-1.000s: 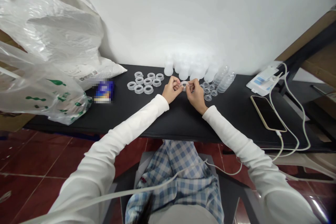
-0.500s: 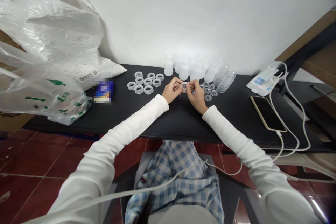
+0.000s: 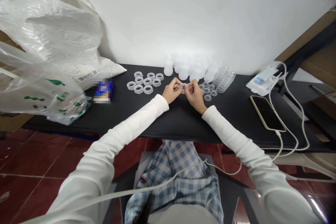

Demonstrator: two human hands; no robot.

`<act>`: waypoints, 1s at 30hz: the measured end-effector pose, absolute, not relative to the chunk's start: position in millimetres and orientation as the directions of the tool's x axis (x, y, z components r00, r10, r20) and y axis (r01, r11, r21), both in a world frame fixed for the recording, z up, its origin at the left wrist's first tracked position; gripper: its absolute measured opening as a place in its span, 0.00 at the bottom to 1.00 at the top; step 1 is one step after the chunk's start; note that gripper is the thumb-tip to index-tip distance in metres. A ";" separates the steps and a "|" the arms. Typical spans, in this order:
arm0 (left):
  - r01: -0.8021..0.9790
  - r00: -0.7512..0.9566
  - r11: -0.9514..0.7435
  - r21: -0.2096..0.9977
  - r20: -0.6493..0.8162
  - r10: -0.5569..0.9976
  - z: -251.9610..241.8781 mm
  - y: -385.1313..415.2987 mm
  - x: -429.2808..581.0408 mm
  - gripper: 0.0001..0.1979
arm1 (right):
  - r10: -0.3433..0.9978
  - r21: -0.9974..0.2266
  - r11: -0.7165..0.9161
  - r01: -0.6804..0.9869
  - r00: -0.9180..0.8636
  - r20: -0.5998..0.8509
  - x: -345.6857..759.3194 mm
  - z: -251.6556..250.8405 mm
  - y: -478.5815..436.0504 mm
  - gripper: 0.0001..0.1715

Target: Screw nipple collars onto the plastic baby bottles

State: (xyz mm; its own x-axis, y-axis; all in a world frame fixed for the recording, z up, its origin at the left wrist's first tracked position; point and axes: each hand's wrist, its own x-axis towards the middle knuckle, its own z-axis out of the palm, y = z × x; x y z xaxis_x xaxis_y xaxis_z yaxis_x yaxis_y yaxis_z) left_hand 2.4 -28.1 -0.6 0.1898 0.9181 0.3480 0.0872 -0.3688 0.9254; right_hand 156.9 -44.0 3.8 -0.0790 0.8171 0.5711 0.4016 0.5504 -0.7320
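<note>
L hand [image 3: 172,91] and R hand [image 3: 194,95] both closed, pinching one clear plastic ring [image 3: 184,86] from opposite sides, held up just above the black bench [image 3: 183,120], front of the person. Fingers hide part of the ring, exact contact can't be told. Two-hand pinch prob. gives a steadier hold on a small, slick part than one hand would.

Left of hands: group of similar clear rings [image 3: 144,83] lying flat in rough rows, w/ small gaps, likely so each is easy to pick up. Right of hands: small clear cups [image 3: 207,91] in loose cluster, nearest to R hand. Just behind those, stacks of clear plastic pieces [image 3: 223,82] lie on their sides. Frosted plastic containers [image 3: 183,72] stand upright along the wall, apparently kept clear of the hands' working space.

Far R: phone [image 3: 267,113] on white cable [image 3: 286,112], well apart from the parts. Far L: large plastic bags [image 3: 34,31], blurred blue packet [image 3: 103,91] beside the rings.
</note>
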 end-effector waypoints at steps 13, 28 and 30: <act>-0.145 0.196 -0.294 0.945 0.318 0.928 -11.1 -10.0 2.4 0.20 | 0.805 -0.758 0.588 0.283 -0.114 0.582 162.6 2.0 -42.0 0.26; -0.286 0.309 -0.091 0.954 0.182 0.933 -0.9 -15.4 1.0 0.18 | 0.860 -0.853 0.509 0.117 -0.051 0.507 157.8 6.0 -39.7 0.28; -0.143 0.275 -0.189 0.972 0.222 0.936 -2.0 -11.5 -2.2 0.16 | 0.840 -0.832 0.535 0.150 0.015 0.543 158.4 6.7 -41.0 0.26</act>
State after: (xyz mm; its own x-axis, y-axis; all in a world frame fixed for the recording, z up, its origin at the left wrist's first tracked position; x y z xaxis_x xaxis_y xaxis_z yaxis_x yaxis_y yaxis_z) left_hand -2.2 -11.5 -2.0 0.2747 0.9356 0.2220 -0.1431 -0.1885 0.9716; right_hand 158.4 -41.0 6.7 0.0152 0.8398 0.5426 0.1503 0.5346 -0.8316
